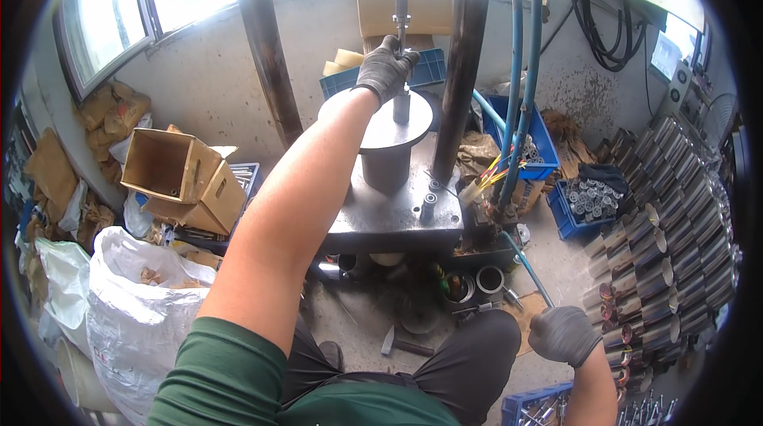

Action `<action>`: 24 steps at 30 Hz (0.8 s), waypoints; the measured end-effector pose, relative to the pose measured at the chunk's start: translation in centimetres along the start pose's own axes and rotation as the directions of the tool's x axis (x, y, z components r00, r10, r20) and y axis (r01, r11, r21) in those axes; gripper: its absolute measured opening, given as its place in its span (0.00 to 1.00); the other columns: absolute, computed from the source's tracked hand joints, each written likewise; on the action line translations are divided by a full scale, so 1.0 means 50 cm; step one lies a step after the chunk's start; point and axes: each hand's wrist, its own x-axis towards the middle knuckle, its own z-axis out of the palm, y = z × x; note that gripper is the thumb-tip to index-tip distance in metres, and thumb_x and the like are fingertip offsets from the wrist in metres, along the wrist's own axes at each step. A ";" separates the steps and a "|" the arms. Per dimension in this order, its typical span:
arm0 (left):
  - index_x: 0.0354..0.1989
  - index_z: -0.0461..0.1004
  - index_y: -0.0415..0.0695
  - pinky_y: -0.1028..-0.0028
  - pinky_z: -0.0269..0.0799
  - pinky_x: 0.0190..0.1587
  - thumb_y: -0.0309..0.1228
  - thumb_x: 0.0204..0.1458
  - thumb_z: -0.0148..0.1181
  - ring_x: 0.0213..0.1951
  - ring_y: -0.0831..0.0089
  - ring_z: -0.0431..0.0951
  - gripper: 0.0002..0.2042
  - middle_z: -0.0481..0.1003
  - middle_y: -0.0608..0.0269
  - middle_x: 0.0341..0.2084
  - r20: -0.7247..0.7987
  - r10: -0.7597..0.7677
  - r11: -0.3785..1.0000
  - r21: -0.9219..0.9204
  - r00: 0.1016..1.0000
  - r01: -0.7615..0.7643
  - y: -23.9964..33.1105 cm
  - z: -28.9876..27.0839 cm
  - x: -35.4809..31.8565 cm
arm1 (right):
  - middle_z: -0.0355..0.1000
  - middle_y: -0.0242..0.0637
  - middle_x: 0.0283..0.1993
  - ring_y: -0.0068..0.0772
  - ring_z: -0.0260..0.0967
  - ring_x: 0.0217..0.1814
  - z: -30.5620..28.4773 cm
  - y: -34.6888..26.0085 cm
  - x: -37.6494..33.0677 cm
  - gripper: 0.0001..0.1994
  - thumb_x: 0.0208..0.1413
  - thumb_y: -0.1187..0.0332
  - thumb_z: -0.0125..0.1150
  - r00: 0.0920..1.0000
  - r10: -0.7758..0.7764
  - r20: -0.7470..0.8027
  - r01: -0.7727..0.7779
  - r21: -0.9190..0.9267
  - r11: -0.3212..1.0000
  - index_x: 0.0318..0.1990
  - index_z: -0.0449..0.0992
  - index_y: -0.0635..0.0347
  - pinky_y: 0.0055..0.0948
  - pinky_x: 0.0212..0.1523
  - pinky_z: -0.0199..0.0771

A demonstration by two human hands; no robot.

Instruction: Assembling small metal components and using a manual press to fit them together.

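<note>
In a grey glove, my left hand (pixel 387 75) reaches far forward with its fingers closed round an upright metal rod (pixel 402 25). Below that hand, a short metal cylinder (pixel 401 110) stands on a round steel plate (pixel 385 133). The plate rests on a thick column (pixel 386 170) fixed to a machine's steel table (pixel 358 218). Low on the right, my gloved right hand (pixel 564 335) is closed round the end of a slim blue-green lever (pixel 528 269). The part of the rod inside my left hand is hidden.
Two dark posts (pixel 274 68) (pixel 463 68) flank the plate. Blue hoses (pixel 526 68) hang on the right. Stacked metal tubes (pixel 660 243) and a blue crate of round parts (pixel 588 207) stand farther right. A hammer (pixel 407 344) lies on the floor; a white sack (pixel 143 323) stands left.
</note>
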 end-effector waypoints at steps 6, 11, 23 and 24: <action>0.58 0.71 0.40 0.58 0.78 0.53 0.46 0.64 0.63 0.47 0.50 0.85 0.24 0.83 0.42 0.42 -0.001 0.001 1.000 0.010 1.000 -0.001 -0.003 0.003 0.001 | 0.80 0.49 0.31 0.55 0.80 0.36 -0.025 0.013 0.009 0.11 0.50 0.67 0.61 0.984 0.004 -0.179 0.020 0.128 0.992 0.39 0.84 0.55 0.50 0.40 0.80; 0.59 0.70 0.40 0.58 0.79 0.53 0.46 0.64 0.63 0.47 0.50 0.85 0.24 0.83 0.41 0.42 -0.002 0.005 1.000 0.008 1.000 -0.005 -0.001 0.002 -0.002 | 0.78 0.51 0.27 0.57 0.79 0.33 -0.024 0.012 0.012 0.11 0.52 0.62 0.59 0.999 -0.050 0.012 0.049 0.074 0.996 0.37 0.83 0.57 0.53 0.40 0.80; 0.58 0.71 0.40 0.58 0.79 0.53 0.47 0.63 0.64 0.48 0.49 0.85 0.25 0.83 0.40 0.43 -0.006 0.000 1.000 0.014 1.000 0.000 -0.007 0.004 0.001 | 0.80 0.53 0.36 0.56 0.80 0.39 -0.032 0.009 0.011 0.12 0.55 0.62 0.58 0.993 0.039 -0.113 -0.022 0.153 0.988 0.38 0.83 0.58 0.50 0.44 0.81; 0.58 0.71 0.40 0.58 0.79 0.53 0.47 0.63 0.64 0.48 0.49 0.85 0.25 0.83 0.40 0.43 -0.015 0.006 1.000 0.011 1.000 -0.006 -0.008 0.005 0.000 | 0.80 0.52 0.34 0.56 0.80 0.38 -0.031 0.008 0.009 0.11 0.55 0.62 0.58 0.978 0.061 -0.200 -0.023 0.186 0.982 0.37 0.82 0.57 0.51 0.43 0.80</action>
